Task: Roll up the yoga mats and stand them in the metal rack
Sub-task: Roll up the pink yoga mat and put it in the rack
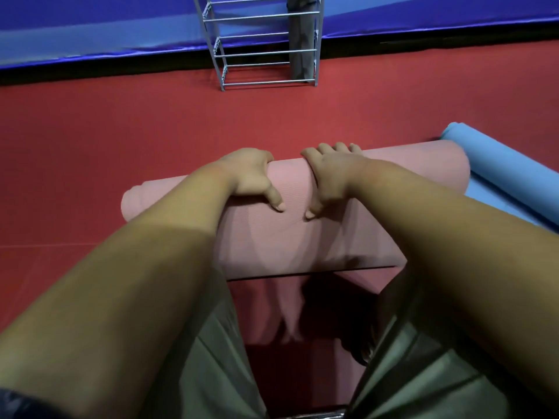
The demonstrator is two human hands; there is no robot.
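A pink yoga mat lies rolled into a thick roll across the red floor in front of me. My left hand grips the top of the roll, fingers curled over the far side and thumb on the near side. My right hand grips it just to the right in the same way. A short flat tail of the pink mat reaches back toward my knees. The metal rack stands at the far edge of the floor, with a grey rolled mat upright in its right side.
A light blue mat, partly rolled, lies at the right, touching the pink roll's right end. A blue padded surface runs along the back behind the rack. Red floor stretches between the roll and the rack.
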